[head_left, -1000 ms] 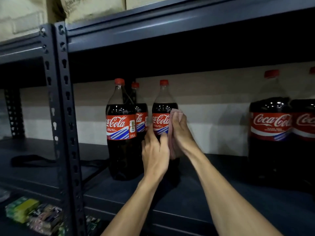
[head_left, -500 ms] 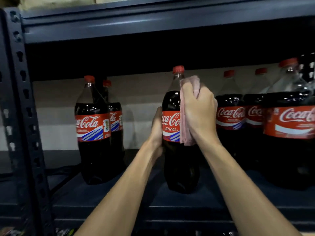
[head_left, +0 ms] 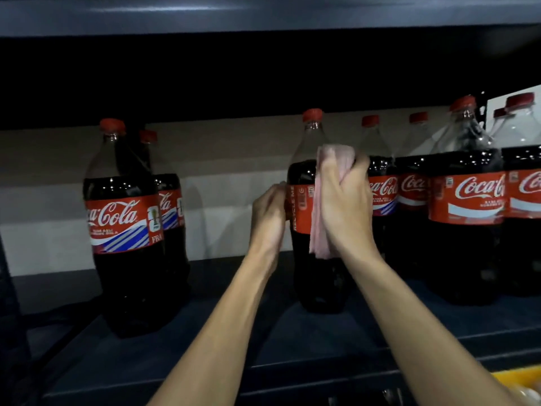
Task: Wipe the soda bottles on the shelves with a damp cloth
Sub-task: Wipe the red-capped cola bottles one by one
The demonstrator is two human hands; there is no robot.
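Note:
A large cola bottle (head_left: 301,177) with a red cap and red label stands upright mid-shelf. My left hand (head_left: 268,218) grips its left side at label height. My right hand (head_left: 345,200) holds a folded pink cloth (head_left: 319,227) against the bottle's right front, fingers curled round the cloth's top. Two more cola bottles (head_left: 126,230) stand at the left, one behind the other. Several others (head_left: 465,200) crowd the right end of the shelf.
The dark metal shelf board (head_left: 292,347) has its front lip near the bottom of the view. The shelf above (head_left: 263,16) hangs low over the bottle caps. A pale wall (head_left: 222,200) lies behind. Something yellow (head_left: 515,379) shows at the lower right corner.
The bottle has turned so the label's side seam faces me. My right hand and the cloth slid slightly down and round its shoulder. The view shifted right and closer.

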